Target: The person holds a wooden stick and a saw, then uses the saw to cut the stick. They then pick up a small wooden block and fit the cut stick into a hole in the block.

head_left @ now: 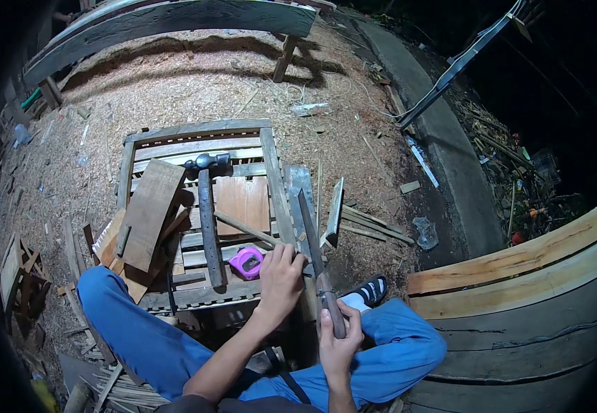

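My right hand (340, 339) is wrapped around the wooden handle of a long knife (309, 227), its narrow dark blade pointing up and away from me. Beside the blade, my left hand (282, 279) is closed on a thin wooden stick (247, 228) that slants off to the upper left. A pink tape measure (246, 263) lies just left of my left hand on a slatted wooden frame (265, 148). Further left, a hammer (209, 220) with a worn handle rests across the slats. Flat boards (152, 213) and a smaller panel (242, 203) lie on the same frame.
Loose wood strips (374, 226) lie on the sawdust-covered ground to the right. A plank bench (518, 258) stands at the right, with a long beam bench (174, 24) at the back. Scrap wood (23, 282) is piled at the left, and a metal post (456, 69) leans at the upper right.
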### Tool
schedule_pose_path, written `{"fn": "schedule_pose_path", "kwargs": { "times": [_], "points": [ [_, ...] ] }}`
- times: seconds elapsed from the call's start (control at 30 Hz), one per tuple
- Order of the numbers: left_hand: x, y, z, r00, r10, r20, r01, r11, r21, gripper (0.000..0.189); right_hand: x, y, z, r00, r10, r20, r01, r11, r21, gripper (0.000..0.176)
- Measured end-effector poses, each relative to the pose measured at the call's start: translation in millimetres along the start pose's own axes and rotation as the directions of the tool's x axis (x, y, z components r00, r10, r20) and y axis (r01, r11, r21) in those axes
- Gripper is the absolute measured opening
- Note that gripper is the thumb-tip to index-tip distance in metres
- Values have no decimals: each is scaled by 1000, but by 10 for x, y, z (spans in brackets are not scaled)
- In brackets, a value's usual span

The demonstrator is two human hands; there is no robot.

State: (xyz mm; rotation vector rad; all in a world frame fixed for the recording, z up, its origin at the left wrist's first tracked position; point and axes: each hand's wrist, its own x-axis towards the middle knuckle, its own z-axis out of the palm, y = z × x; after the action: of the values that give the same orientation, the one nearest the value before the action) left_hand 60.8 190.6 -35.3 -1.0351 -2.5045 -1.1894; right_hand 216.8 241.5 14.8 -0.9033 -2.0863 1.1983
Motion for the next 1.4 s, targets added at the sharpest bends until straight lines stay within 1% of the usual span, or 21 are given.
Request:
{"fn": "schedule_pose_path", "kwargs": {
  "times": [0.13, 0.2, 0.27, 0.43, 0.47, 0.5, 0.53, 0.57, 0.63, 0.7, 0.73, 0.8, 0.9, 1.0, 1.03, 1.07, 1.17, 1.2, 1.3, 1.37, 1.4],
  "points": [
    [-27, -4, 32, 1000, -15, -5, 15, 1000, 15, 34, 0, -46, -29, 997, 72, 20, -73, 996, 46, 32],
    [-10, -54, 54, 999, 9, -32, -8, 1000, 30, 37, -7, -73, -87, 985, 160, 57, -165, 981, 101, 33],
    [-18, -43, 54, 998, 29, -53, -26, 999, 42, 40, 2, 7, -119, 987, 149, 60, -154, 984, 93, 34],
    [27, 41, -34, 994, -53, 100, 51, 998, 23, 41, 9, 77, -139, 987, 145, 73, -153, 981, 119, 35],
    [19, 8, -36, 994, -55, 99, 52, 998, 28, 41, 5, 123, -127, 998, 44, 47, -46, 997, 55, 33],
    [8, -38, -30, 997, 17, 79, -17, 1000, -7, 38, 8, 133, -114, 998, -61, 27, 62, 998, -13, 31],
    [-2, -80, -14, 994, 88, 57, -86, 995, -43, 35, 1, 131, -109, 998, -63, 31, 63, 998, -12, 31],
    [0, -121, 22, 995, 86, 54, -83, 996, -42, 35, -8, 125, -108, 997, -80, 5, 80, 997, 14, 31],
    [0, -179, 70, 999, 50, -17, -52, 974, -222, 25, -30, 101, -132, 995, -94, -16, 94, 995, 36, 31],
    [-3, -202, 66, 999, 48, 0, -47, 972, -232, 22, -39, 73, -178, 994, 98, 47, -102, 992, 74, 32],
    [8, -207, 62, 999, 50, 14, -45, 970, -241, 19, -37, 48, -189, 994, 97, 46, -100, 992, 72, 32],
    [13, -216, 47, 999, 47, 23, -40, 969, -242, 19, -31, -2, -187, 997, 56, 55, -55, 998, -35, 32],
    [35, -194, -15, 997, 48, 67, -33, 977, -210, 20, -25, -28, -149, 1000, -12, 20, 13, 999, -36, 31],
    [53, -197, -67, 992, 89, 90, -72, 982, -174, 25, -31, -25, -121, 1000, -19, 14, 19, 999, -45, 31],
    [56, -182, -101, 992, 83, 99, -67, 986, -155, 28, -5, 30, -134, 987, -157, 30, 160, 976, -150, 30],
    [56, -167, -109, 991, 79, 107, -64, 989, -134, 30, -9, 64, -163, 987, -156, 30, 159, 974, -159, 30],
    [3, -161, -27, 994, 51, 92, -39, 991, -126, 31, -57, 127, -189, 997, 43, 65, -42, 999, -23, 29],
    [3, -155, -14, 996, 40, 82, -29, 991, -130, 31, -50, 136, -188, 997, 43, 66, -41, 999, -24, 29],
    [7, -124, -30, 995, 70, 73, -63, 993, -101, 32, -5, 209, -171, 995, -20, 93, 28, 996, -87, 28],
    [10, -120, -24, 994, 71, 83, -64, 995, -81, 36, 79, 267, -113, 947, -316, 60, 322, 931, -175, 27],
    [11, -119, -30, 993, 73, 94, -67, 996, -60, 41, 57, 242, -115, 947, -316, 61, 322, 931, -171, 27]
  ]
}}
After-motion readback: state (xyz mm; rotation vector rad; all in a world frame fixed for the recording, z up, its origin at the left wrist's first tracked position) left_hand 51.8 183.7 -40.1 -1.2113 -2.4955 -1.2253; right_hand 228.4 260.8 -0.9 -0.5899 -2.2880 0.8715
